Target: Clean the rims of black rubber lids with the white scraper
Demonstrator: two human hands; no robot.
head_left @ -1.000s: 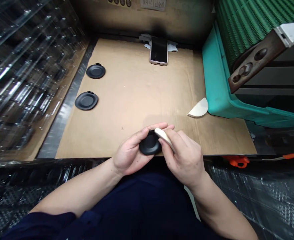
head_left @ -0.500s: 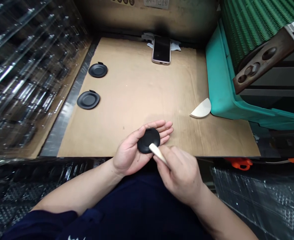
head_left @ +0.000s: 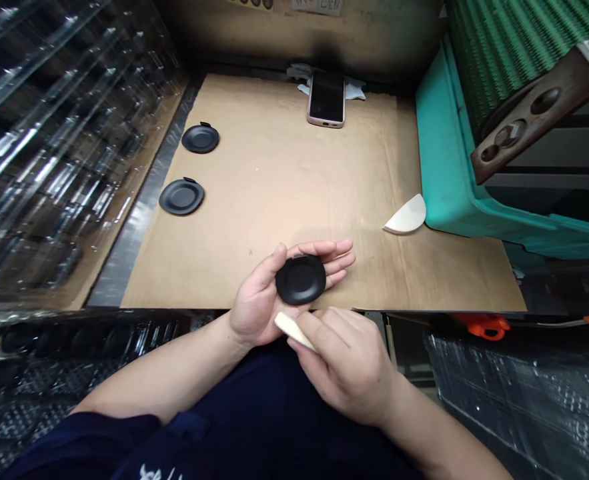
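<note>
My left hand (head_left: 259,300) cradles a round black disc (head_left: 301,280) in its palm, thumb on the rim and fingers stretched under it. My right hand (head_left: 347,363) sits just below and to the right, closed on a small cream-coloured scraper (head_left: 294,330) whose tip points at the heel of my left hand, just off the disc. Both hands hover over the near edge of the cardboard sheet (head_left: 284,193).
Two more black discs (head_left: 181,197) (head_left: 201,139) lie at the cardboard's left side. A phone (head_left: 327,98) rests at the far edge, and a white half-round piece (head_left: 405,217) lies beside a teal bin (head_left: 444,173). Clear plastic trays (head_left: 49,147) stack on the left.
My right hand drew the cream scraper back across and off the disc toward me. My left hand kept the disc, its face now fully uncovered.
</note>
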